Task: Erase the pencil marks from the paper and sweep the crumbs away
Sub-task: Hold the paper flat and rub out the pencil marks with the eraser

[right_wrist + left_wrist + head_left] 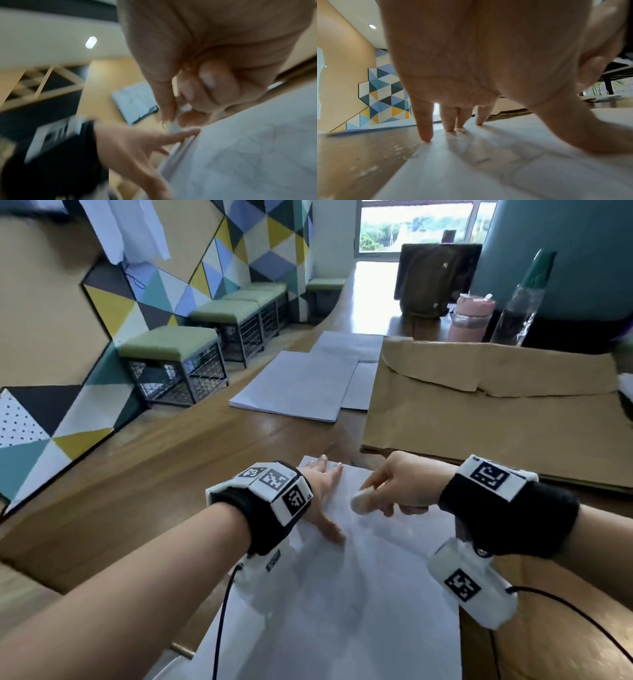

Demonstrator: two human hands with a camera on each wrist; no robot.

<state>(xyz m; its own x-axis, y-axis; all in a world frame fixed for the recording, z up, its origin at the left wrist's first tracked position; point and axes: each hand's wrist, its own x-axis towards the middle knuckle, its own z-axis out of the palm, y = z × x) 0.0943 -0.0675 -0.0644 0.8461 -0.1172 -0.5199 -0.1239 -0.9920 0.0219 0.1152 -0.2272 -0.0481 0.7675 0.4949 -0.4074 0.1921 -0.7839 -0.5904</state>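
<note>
A white sheet of paper [342, 594] with faint grey pencil marks lies on the wooden table in front of me. My left hand [325, 494] lies flat on its upper left corner, fingers spread and straight, pressing it down; in the left wrist view the fingertips [426, 136] touch the paper's edge [471, 169]. My right hand [400, 484] pinches a white eraser [362, 501] just above the upper part of the sheet. In the blurred right wrist view the eraser [173, 127] shows between thumb and fingers, close to the paper [248, 155]. Pale crumbs [399, 148] lie on the table beside the sheet.
A stack of white sheets [298, 386] lies further back on the table. A large brown envelope [489, 412] lies at the right, close behind my right hand. Behind it stand a pink bottle [471, 318], a clear bottle [520, 306] and a dark bag [435, 278].
</note>
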